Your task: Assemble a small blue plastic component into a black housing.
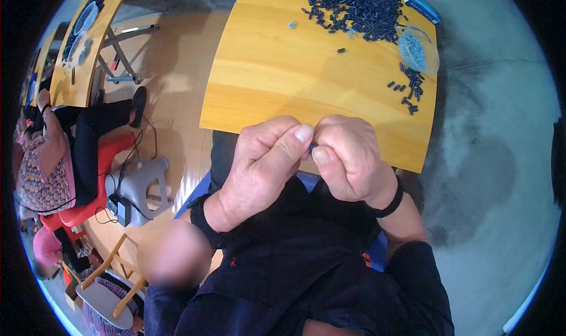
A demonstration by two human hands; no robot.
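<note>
Left hand (262,165) and right hand (348,156) pressed together over the lap, just off the near edge of the desk (265,82). Thumb and forefinger tips of both pinching one small dark part (312,148) between them; mostly hidden by fingertips, probably one of the same black pieces as on the desk. Black wristband on each wrist.

Handling, judged: tiny, light, rigid plastic-like piece, easy to drop or flick away; no room for a full grasp, fingertip pinch at its ends only. Not fragile-looking.

On desk: big heap of small black pieces (354,5) at the far edge, toward the far right corner. Smaller scatter of black pieces (410,91) along the right edge. One stray black piece (341,50) mid-desk, well apart from the heap. Round clear shallow dish (417,51) with greyish small bits, at the right edge between heap and scatter. Small pale bit (291,24) left of the heap.

Packages: flat blue rectangular box (420,4) with lighter face, at far right corner, just beside the heap, lying angled; print too small to tell.

Left side: second yellow desk (88,47) with dark pieces and clear dishes, another person seated on a red stool (97,176), grey plastic stool (141,185) near.
</note>
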